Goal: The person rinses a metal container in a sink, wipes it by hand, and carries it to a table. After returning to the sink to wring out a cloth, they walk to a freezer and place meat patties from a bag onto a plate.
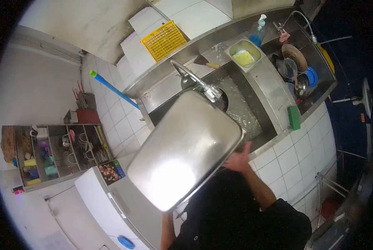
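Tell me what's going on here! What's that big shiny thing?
A person is holding up a big metal tray by a sink, and it hides part of the sink from view. The right hand is at one edge, and the left hand is mostly hidden at the bottom corner. A tap reaches over the sink, and a green sponge sits on the ledge nearby.

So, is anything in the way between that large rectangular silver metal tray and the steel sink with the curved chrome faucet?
Yes, likely the faucet: it juts over the sink, close by the tray at its far end. Nothing visible separates the right hand from the tray's edge.
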{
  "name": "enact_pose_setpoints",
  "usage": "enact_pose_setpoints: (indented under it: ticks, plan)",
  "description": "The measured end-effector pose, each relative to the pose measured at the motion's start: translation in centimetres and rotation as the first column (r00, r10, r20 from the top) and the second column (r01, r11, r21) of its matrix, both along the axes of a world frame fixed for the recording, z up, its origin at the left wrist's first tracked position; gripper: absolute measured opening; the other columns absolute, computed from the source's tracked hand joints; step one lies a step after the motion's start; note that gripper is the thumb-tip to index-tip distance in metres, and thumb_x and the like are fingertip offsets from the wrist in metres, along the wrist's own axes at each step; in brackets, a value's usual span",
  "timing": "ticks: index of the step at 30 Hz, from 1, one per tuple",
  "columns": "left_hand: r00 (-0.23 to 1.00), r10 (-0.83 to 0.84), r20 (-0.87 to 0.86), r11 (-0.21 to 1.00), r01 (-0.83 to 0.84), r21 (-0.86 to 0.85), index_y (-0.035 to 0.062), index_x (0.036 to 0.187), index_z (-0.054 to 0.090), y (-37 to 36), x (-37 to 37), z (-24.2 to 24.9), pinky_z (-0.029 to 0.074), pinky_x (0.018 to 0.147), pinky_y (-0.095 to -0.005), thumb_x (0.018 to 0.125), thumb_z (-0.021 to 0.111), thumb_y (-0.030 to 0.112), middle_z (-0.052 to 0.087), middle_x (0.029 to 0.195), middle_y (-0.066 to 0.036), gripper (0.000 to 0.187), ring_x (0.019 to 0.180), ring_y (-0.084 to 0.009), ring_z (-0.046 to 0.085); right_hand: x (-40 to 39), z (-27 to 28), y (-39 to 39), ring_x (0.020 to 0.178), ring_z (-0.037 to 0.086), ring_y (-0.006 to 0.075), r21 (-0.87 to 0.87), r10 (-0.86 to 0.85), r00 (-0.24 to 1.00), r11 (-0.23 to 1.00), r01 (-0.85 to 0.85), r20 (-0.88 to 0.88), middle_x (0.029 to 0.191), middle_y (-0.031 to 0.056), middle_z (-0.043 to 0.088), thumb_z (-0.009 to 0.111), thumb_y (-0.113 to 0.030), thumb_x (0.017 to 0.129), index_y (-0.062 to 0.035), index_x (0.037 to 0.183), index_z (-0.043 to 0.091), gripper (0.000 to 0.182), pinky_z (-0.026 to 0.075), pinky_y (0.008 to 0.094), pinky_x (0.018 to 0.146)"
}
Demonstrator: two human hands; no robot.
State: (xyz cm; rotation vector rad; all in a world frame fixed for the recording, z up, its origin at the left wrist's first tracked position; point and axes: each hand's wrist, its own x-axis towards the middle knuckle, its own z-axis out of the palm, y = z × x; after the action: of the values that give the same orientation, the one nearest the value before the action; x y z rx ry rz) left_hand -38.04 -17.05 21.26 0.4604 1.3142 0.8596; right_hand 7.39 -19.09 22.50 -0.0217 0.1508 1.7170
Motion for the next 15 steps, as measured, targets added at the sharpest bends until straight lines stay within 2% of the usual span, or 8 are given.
enact_pose_setpoints:
  ticks: [2, 4, 5, 6, 8, 11, 14, 15]
  plan:
    - [1.000, -0.001, -0.031, 1.000, 0.001, -0.020, -0.0030, 0.126, 0.047, -1.1, -0.1, 0.5, 0.055, 0.077, -0.0369, 0.097, 0.040, 0.026, 0.058, 0.114, -0.013, 0.042, 0.099, -0.0246, 0.060, 3.9, 0.0, 0.1, 0.134, 0.032, 0.0323, -0.004, -0.229, 0.964, 0.973, 0.232, 0.138, 0.146, 0.0197, 0.030, 0.032, -0.086, 0.072, -0.0013, 0.146, 0.019, 0.113, 0.024, 0.0488, 0.110]
    - [0.999, -0.001, -0.050, 0.999, -0.001, -0.038, -0.0033, 0.125, 0.047, -1.4, 0.5, 0.0, 0.055, 0.076, -0.0366, 0.097, 0.040, 0.026, 0.058, 0.113, -0.013, 0.041, 0.098, -0.0245, 0.061, 8.5, -2.7, 1.1, 0.128, 0.040, 0.0323, -0.175, 0.097, 0.993, 0.981, -0.084, 0.069, 0.142, 0.0196, 0.037, 0.034, -0.085, 0.073, -0.0001, 0.145, 0.020, 0.112, 0.032, 0.0483, 0.105]
    - [0.998, -0.003, -0.055, 0.999, 0.001, -0.037, -0.0034, 0.125, 0.047, -1.4, 0.7, -0.3, 0.055, 0.076, -0.0364, 0.097, 0.040, 0.026, 0.059, 0.112, -0.013, 0.041, 0.098, -0.0244, 0.061, 10.3, -3.7, 2.0, 0.125, 0.044, 0.0323, -0.254, 0.254, 0.967, 0.936, -0.243, 0.012, 0.140, 0.0196, 0.040, 0.035, -0.084, 0.074, 0.0005, 0.145, 0.020, 0.111, 0.035, 0.0481, 0.103]
    - [0.998, -0.006, -0.055, 0.999, 0.004, -0.033, -0.0035, 0.125, 0.048, -1.2, 1.2, -0.5, 0.055, 0.075, -0.0362, 0.097, 0.040, 0.026, 0.059, 0.112, -0.013, 0.041, 0.097, -0.0244, 0.061, 11.7, -4.1, 3.7, 0.121, 0.048, 0.0312, -0.266, 0.440, 0.888, 0.878, -0.397, 0.130, 0.137, 0.0192, 0.044, 0.036, -0.082, 0.076, 0.0007, 0.143, 0.024, 0.107, 0.039, 0.0463, 0.100]
    - [0.998, -0.010, -0.056, 1.000, 0.010, -0.003, -0.0038, 0.124, 0.048, -0.4, 2.2, -1.0, 0.055, 0.075, -0.0359, 0.097, 0.040, 0.026, 0.059, 0.111, -0.013, 0.041, 0.096, -0.0242, 0.062, 14.0, -4.1, 8.3, 0.112, 0.056, 0.0290, -0.339, 0.735, 0.584, 0.678, -0.652, 0.345, 0.130, 0.0185, 0.052, 0.038, -0.078, 0.080, 0.0009, 0.140, 0.031, 0.099, 0.047, 0.0427, 0.093]
    - [0.998, -0.019, -0.055, 0.999, 0.021, 0.045, -0.0041, 0.123, 0.049, 0.8, 3.7, -1.7, 0.056, 0.074, -0.0354, 0.097, 0.039, 0.026, 0.060, 0.109, -0.013, 0.041, 0.094, -0.0240, 0.062, 14.0, -2.5, 14.1, 0.103, 0.061, 0.0252, -0.587, 0.771, 0.341, 0.633, -0.504, 0.538, 0.123, 0.0156, 0.057, 0.042, -0.067, 0.086, -0.0011, 0.134, 0.043, 0.081, 0.051, 0.0380, 0.085]
    - [0.999, -0.014, -0.049, 0.994, 0.019, 0.108, -0.0045, 0.122, 0.050, 1.7, 5.2, -2.0, 0.056, 0.073, -0.0349, 0.097, 0.039, 0.026, 0.061, 0.107, -0.013, 0.040, 0.092, -0.0238, 0.063, 12.9, -5.9, 16.6, 0.101, 0.061, 0.0248, -0.569, 0.587, 0.336, 0.806, -0.162, 0.736, 0.117, 0.0131, 0.061, 0.045, -0.064, 0.087, -0.0027, 0.125, 0.055, 0.073, 0.047, 0.0393, 0.090]
    - [0.999, -0.016, -0.052, 0.992, 0.023, 0.126, -0.0046, 0.122, 0.050, 2.2, 5.8, -2.2, 0.056, 0.072, -0.0347, 0.097, 0.039, 0.025, 0.061, 0.107, -0.013, 0.040, 0.092, -0.0238, 0.063, 13.6, -6.7, 17.1, 0.108, 0.056, 0.0235, -0.556, 0.590, 0.331, 0.807, -0.200, 0.737, 0.120, 0.0098, 0.059, 0.046, -0.054, 0.091, -0.0068, 0.129, 0.052, 0.061, 0.044, 0.0412, 0.093]
